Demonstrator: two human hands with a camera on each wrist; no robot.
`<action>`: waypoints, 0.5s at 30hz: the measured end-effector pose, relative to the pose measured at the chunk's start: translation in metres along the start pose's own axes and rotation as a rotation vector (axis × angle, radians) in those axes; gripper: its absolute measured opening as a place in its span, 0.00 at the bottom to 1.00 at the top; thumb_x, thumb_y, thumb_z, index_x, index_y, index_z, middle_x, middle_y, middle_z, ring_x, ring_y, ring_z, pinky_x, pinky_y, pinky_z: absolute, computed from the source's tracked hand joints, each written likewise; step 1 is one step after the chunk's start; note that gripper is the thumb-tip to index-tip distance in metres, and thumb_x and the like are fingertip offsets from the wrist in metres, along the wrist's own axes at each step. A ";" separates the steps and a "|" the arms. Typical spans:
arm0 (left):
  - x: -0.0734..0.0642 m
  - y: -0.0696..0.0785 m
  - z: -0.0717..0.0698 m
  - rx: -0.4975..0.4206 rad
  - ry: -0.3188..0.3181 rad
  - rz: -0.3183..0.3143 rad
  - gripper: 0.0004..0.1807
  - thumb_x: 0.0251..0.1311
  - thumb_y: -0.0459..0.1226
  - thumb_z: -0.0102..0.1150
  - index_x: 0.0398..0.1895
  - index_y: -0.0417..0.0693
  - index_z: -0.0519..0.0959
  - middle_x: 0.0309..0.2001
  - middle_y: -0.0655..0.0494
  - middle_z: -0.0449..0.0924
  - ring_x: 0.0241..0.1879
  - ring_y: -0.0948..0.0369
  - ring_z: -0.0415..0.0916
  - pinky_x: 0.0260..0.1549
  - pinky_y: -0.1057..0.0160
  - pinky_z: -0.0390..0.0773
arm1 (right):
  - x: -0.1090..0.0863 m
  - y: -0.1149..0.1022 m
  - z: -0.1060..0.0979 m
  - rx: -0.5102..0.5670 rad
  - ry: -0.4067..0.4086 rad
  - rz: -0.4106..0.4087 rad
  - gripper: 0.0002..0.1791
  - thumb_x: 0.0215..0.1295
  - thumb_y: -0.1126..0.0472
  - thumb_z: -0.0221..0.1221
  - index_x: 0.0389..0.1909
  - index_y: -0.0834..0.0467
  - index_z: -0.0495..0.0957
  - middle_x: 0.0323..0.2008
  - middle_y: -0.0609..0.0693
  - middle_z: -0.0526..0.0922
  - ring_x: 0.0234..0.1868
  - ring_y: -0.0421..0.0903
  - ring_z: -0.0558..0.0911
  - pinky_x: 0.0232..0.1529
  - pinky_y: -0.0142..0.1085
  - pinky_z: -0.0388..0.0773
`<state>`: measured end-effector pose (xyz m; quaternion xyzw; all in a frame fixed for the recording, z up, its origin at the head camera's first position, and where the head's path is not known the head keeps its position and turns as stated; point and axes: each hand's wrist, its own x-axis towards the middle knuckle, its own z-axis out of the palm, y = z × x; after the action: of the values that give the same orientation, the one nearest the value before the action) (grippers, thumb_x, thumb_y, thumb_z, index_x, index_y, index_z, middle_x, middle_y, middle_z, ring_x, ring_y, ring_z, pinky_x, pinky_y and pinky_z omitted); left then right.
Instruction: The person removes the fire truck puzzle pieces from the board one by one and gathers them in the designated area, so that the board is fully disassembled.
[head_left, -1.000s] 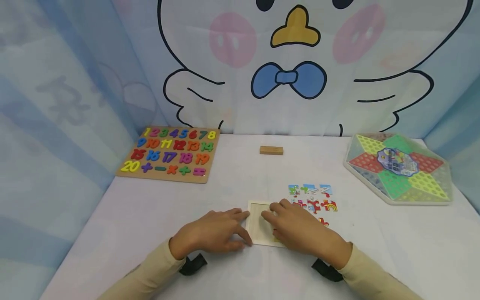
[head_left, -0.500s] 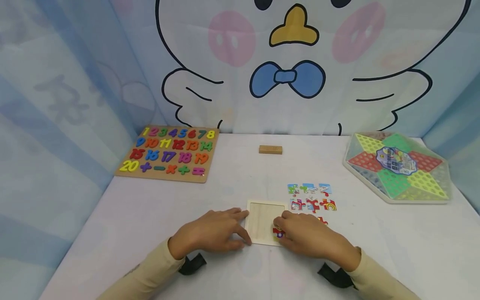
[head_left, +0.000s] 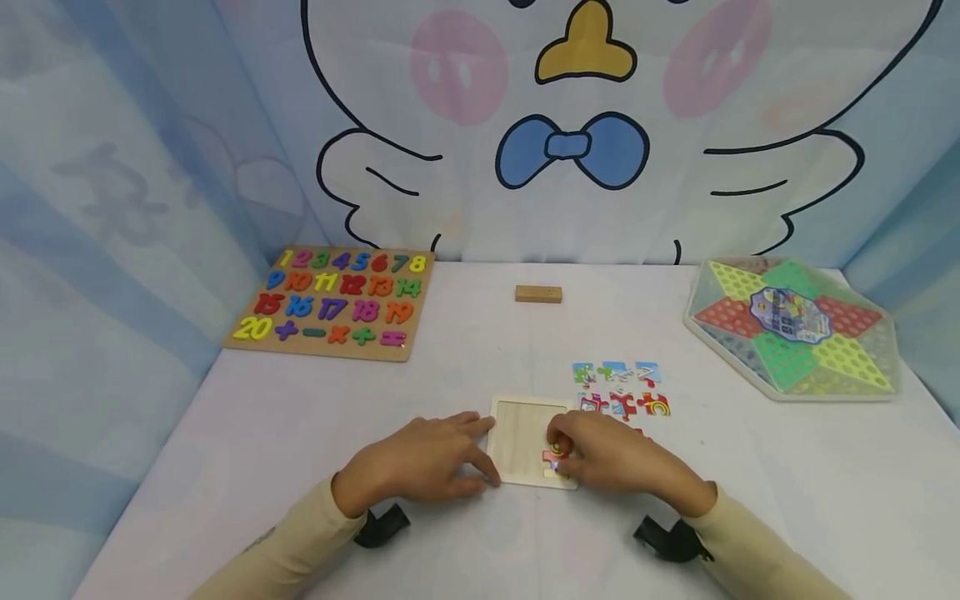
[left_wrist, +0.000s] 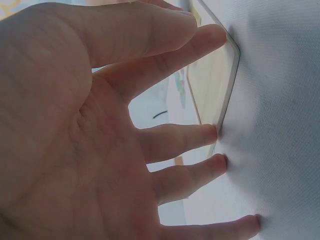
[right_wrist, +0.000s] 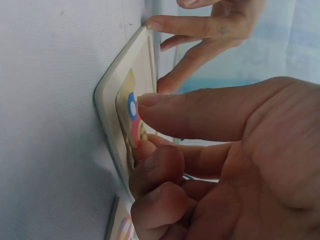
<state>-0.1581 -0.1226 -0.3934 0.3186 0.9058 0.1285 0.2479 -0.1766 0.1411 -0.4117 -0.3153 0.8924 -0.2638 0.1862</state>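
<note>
A shallow wooden puzzle tray lies flat on the table between the two hands. My left hand stands at its left edge, fingers spread and mostly straight, fingertips touching the rim and the cloth. At the tray's lower right corner, my right hand pinches a colourful jigsaw piece between thumb and index finger. In the right wrist view this piece sits inside the rim, with the thumb on its near side; its far part is hidden by the fingers. Several loose jigsaw pieces lie right of the tray, some covered by the right hand.
A board of coloured numbers lies at the back left. A small wooden block rests at the back middle. The hexagonal box with a clear lid is at the back right. A printed curtain hangs behind the white table.
My right hand has moved from over the tray's middle to its lower right corner, uncovering part of the piece there. The left hand stays at the rim. The view has tilted slightly downward.
</note>
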 end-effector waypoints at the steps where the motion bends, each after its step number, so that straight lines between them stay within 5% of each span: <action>1: 0.000 0.000 0.000 0.000 0.002 0.001 0.08 0.67 0.46 0.66 0.46 0.69 0.90 0.77 0.50 0.63 0.77 0.49 0.56 0.60 0.33 0.71 | 0.001 0.001 0.000 0.010 0.001 -0.004 0.09 0.62 0.67 0.68 0.40 0.59 0.79 0.29 0.42 0.73 0.31 0.38 0.71 0.33 0.33 0.70; 15: 0.000 0.001 0.000 0.010 0.009 0.002 0.08 0.67 0.45 0.66 0.46 0.68 0.90 0.76 0.50 0.63 0.77 0.49 0.57 0.61 0.34 0.70 | 0.005 0.007 0.001 0.058 0.014 -0.046 0.10 0.61 0.70 0.66 0.35 0.53 0.76 0.26 0.40 0.72 0.28 0.36 0.70 0.30 0.32 0.69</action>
<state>-0.1577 -0.1220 -0.3933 0.3201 0.9072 0.1257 0.2423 -0.1830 0.1424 -0.4171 -0.3285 0.8781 -0.2962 0.1827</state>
